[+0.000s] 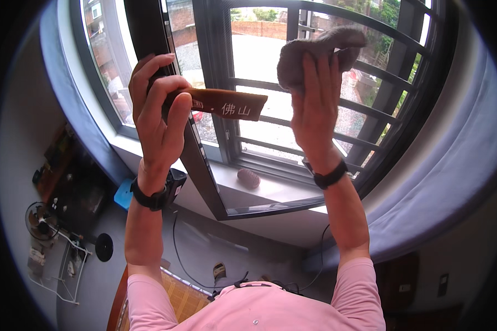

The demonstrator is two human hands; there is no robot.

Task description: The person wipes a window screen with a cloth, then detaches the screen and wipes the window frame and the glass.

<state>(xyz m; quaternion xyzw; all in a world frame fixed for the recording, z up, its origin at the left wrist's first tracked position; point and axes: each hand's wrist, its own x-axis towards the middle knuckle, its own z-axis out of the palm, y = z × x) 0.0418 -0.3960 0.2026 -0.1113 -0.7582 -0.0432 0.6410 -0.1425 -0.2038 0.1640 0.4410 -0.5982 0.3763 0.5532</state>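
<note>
My left hand (159, 111) grips the dark frame of an open window sash (190, 153), its fingers wrapped around the edge. A brown strip (232, 105) bearing white writing sticks out to the right from between its thumb and fingers. Higher and to the right, my right hand (317, 99) has its fingers spread flat over a grey cloth (296, 62), pressing it against the sash's glass or holding it just before it; which one I cannot tell. Dark horizontal window bars (381, 74) stand behind the cloth.
A pinkish ribbed object (248, 178) lies on the white windowsill (227, 173). Pale curtains (430, 198) hang on both sides. A blue plastic item (124, 193) is beneath the left forearm. A fan (41, 221) and a white metal rack (80, 273) stand at lower left; a cable crosses the floor.
</note>
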